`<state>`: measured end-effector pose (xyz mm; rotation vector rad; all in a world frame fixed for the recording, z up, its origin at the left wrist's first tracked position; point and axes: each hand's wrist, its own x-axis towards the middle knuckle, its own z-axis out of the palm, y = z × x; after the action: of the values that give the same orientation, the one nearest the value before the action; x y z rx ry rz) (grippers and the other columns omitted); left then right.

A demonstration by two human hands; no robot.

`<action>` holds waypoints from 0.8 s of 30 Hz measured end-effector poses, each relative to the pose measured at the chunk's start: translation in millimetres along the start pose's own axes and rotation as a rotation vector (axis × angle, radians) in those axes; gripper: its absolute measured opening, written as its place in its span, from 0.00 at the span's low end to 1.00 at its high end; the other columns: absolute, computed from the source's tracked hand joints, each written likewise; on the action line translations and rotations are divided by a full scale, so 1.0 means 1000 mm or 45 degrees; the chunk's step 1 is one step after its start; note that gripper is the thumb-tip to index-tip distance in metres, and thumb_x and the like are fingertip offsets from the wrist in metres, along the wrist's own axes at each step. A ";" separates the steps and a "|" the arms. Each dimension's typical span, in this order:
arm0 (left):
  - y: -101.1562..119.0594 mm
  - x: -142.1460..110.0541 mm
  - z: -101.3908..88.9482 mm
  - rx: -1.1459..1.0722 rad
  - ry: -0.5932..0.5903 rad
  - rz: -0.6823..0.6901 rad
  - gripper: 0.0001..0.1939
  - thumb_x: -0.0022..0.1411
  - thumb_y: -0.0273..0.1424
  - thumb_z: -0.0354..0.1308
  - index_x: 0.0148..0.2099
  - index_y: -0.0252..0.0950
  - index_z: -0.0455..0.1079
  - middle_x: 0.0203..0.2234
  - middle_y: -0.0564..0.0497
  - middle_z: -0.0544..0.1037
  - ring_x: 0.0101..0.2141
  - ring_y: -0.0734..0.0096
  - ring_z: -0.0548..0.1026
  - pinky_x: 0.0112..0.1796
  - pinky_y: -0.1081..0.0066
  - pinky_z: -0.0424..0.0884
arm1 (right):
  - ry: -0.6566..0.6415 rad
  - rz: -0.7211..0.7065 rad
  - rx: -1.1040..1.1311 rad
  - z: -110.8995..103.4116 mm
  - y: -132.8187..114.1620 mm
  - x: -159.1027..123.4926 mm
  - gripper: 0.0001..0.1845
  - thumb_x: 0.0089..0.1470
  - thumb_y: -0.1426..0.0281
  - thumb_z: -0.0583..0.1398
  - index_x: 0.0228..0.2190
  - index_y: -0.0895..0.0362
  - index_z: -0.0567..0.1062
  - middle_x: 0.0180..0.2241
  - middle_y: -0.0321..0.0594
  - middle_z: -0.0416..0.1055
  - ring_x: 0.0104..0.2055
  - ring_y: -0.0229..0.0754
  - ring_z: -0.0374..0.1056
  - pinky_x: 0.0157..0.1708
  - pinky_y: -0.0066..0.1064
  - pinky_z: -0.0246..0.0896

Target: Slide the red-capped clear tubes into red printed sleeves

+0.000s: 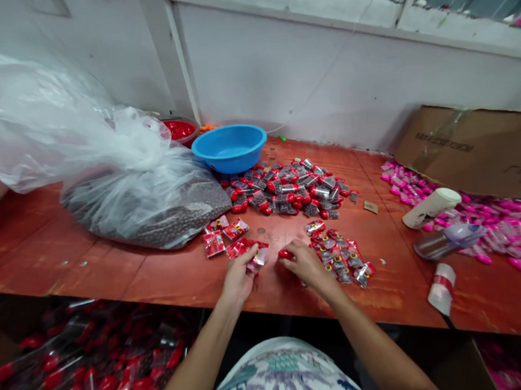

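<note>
My left hand (240,275) is closed on a small clear packet (260,256) with red print, just in front of a few red sachets (221,237) lying on the reddish table (158,269). Close beside it, my right hand (304,263) pinches a red-capped small tube (285,253). To the right of that hand lies a small heap of filled packets (342,257). Farther back sits a larger pile of red-capped tubes (289,189).
A big clear plastic bag of dark beads (120,194) fills the left of the table. Behind it stand a blue bowl (230,148) and a red bowl (179,130). Pink-capped tubes (492,225), a cardboard box (473,142) and white tape rolls (430,207) lie at right.
</note>
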<state>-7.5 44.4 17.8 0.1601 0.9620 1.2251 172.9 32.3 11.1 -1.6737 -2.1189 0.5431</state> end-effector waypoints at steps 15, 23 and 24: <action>-0.008 -0.013 0.004 -0.070 0.051 0.072 0.09 0.44 0.21 0.68 0.26 0.30 0.70 0.19 0.52 0.75 0.21 0.75 0.74 0.28 0.72 0.74 | 0.227 0.198 1.073 0.026 -0.029 -0.035 0.22 0.56 0.60 0.56 0.51 0.51 0.64 0.36 0.37 0.71 0.33 0.38 0.70 0.32 0.30 0.68; -0.011 -0.018 0.015 -0.177 0.179 -0.037 0.07 0.52 0.16 0.61 0.25 0.29 0.71 0.19 0.51 0.77 0.20 0.77 0.74 0.25 0.77 0.72 | 0.128 0.102 0.972 0.012 -0.048 -0.047 0.29 0.57 0.62 0.57 0.59 0.51 0.60 0.33 0.37 0.69 0.28 0.35 0.64 0.26 0.25 0.63; -0.012 -0.020 0.016 -0.174 0.178 -0.032 0.06 0.51 0.16 0.61 0.25 0.29 0.71 0.19 0.51 0.77 0.20 0.76 0.74 0.24 0.77 0.72 | 0.136 0.097 0.942 0.012 -0.048 -0.047 0.29 0.57 0.61 0.57 0.59 0.51 0.60 0.33 0.37 0.70 0.28 0.35 0.64 0.26 0.26 0.63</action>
<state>11.7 29.3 31.3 -0.0458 0.9940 1.2865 136.9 -24.1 23.1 -1.3076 -1.4998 1.0712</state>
